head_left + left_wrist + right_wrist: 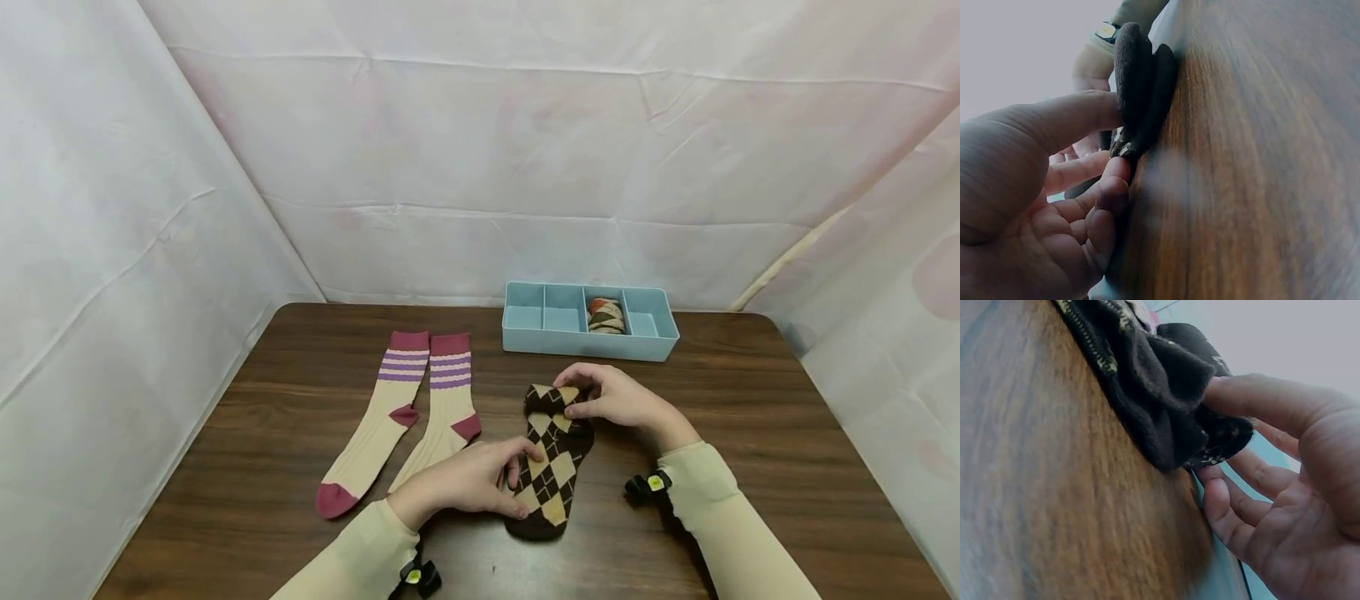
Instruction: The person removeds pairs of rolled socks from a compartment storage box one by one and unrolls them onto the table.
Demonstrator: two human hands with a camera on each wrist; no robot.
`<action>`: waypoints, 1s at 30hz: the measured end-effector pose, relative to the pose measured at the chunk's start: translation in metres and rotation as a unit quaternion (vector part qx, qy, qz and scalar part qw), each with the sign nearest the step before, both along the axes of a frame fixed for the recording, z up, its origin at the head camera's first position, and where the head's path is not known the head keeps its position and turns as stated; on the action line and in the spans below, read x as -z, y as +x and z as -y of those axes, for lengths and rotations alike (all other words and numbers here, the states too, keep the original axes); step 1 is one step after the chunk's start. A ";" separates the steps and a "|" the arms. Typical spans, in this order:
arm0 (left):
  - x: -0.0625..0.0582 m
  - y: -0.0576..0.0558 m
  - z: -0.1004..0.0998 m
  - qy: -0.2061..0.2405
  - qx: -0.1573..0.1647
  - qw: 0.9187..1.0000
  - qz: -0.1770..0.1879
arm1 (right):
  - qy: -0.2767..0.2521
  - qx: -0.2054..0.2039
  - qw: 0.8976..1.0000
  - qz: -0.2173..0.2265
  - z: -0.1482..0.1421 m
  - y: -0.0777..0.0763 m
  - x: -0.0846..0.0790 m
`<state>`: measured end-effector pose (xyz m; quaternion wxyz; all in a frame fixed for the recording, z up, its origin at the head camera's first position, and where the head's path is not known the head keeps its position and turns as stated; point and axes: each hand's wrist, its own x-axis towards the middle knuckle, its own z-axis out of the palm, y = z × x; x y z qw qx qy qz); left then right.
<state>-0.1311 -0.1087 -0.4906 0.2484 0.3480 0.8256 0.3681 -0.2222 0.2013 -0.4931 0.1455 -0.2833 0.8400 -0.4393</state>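
A pair of brown-and-tan argyle socks (551, 467) lies stacked on the table, toes toward the near edge and the top end folded over. My left hand (480, 479) grips the left side, its thumb near the dark toes and its index finger farther up. In the left wrist view the toes (1141, 87) show as two dark layers beside the thumb. At the far end my right hand (611, 396) pinches the folded part. The right wrist view shows that dark fold (1175, 375) with the thumb against it and the other fingers around its far side.
Cream socks (371, 417) with maroon toes and purple stripes lie flat at left, one partly behind my left forearm. Behind the argyle pair stands a light blue divided box (585, 343), with a rolled argyle sock bundle (606, 317) in one compartment. Fabric walls surround the wooden table (750, 400).
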 end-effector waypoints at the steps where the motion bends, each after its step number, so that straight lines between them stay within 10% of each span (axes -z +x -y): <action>1: -0.001 0.000 0.000 0.000 -0.001 1.000 0.000 | -0.006 0.006 1.000 0.000 0.000 0.000 0.000; 30: 0.001 0.000 -0.001 -0.003 0.023 0.999 -0.026 | 0.011 0.070 0.997 -0.006 -0.002 -0.002 0.009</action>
